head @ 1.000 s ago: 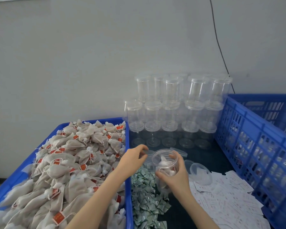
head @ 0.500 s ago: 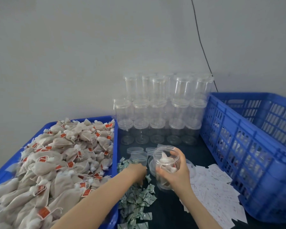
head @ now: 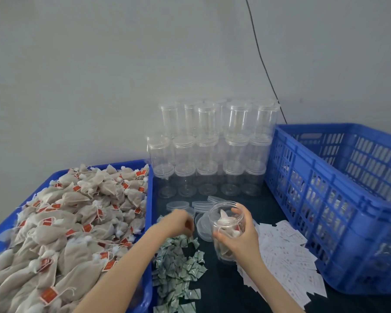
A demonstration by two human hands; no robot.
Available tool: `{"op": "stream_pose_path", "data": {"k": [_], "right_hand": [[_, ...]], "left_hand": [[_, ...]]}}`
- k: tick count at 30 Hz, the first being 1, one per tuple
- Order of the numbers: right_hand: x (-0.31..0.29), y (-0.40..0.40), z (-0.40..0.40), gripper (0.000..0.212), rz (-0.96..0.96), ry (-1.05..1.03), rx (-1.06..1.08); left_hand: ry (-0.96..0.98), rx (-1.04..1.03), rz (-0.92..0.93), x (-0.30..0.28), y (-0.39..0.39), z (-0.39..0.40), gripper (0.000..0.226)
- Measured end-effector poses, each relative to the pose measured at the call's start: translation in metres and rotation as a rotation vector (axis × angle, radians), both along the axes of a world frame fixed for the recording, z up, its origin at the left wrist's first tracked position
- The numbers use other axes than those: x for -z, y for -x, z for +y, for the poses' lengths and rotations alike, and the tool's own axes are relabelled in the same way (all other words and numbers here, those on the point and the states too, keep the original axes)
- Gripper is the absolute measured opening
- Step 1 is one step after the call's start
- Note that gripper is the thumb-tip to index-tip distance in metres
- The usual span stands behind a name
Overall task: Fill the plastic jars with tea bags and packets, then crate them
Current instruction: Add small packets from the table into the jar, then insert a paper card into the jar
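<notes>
the right hand (head: 239,236) grips the open plastic jar (head: 226,229) of tea bags on the worktop (head: 224,290), light and slippery so best held around its wall, while the left hand (head: 178,223) seems to pinch the green packets (head: 178,263).

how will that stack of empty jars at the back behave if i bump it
The jar stack stands three tiers high, so it probably topples easily. The jars look like thin clear plastic with nothing inside, likely very light. Being round, fallen ones would probably roll across the table.
</notes>
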State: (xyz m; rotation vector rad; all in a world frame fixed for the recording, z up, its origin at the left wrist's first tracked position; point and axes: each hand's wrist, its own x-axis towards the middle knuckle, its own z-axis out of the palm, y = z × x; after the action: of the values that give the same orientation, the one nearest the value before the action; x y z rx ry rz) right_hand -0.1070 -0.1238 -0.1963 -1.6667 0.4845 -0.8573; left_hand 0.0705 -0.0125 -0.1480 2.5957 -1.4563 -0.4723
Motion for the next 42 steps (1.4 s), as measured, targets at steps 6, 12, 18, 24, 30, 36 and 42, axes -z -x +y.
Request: {"op": "stream_pose_path", "data": {"k": [6, 12, 18, 24, 30, 36, 42], "right_hand": [[0.000, 0.002, -0.001, 0.086, 0.024, -0.005, -0.013], [-0.012, 0.006, 0.003, 0.092, 0.026, 0.034, -0.005], [-0.013, 0.021, -0.012, 0.103, 0.062, 0.106, 0.033], [-0.020, 0.032, -0.040, 0.097, 0.021, 0.055, 0.069], [-0.022, 0.049, -0.077, 0.088, -0.071, -0.018, 0.214], [-0.031, 0.062, -0.103, 0.084, -0.109, -0.011, 0.324], [-0.030, 0.072, -0.112, 0.084, -0.087, 0.002, 0.258]], "left_hand": [[0.715, -0.082, 0.130, -0.071, 0.013, -0.010, 0.018], [0.159, 0.207, -0.176, -0.075, 0.058, -0.040, 0.005], [0.016, 0.249, -0.381, -0.071, 0.074, -0.064, 0.015], [0.210, 0.270, -0.294, -0.077, 0.082, -0.087, 0.015], [0.790, -0.156, -0.061, -0.035, 0.095, -0.112, 0.009], [0.226, 0.001, 0.058, 0.040, 0.107, -0.129, 0.028], [0.167, 0.118, -0.200, 0.059, 0.120, -0.146, 0.042]]}}
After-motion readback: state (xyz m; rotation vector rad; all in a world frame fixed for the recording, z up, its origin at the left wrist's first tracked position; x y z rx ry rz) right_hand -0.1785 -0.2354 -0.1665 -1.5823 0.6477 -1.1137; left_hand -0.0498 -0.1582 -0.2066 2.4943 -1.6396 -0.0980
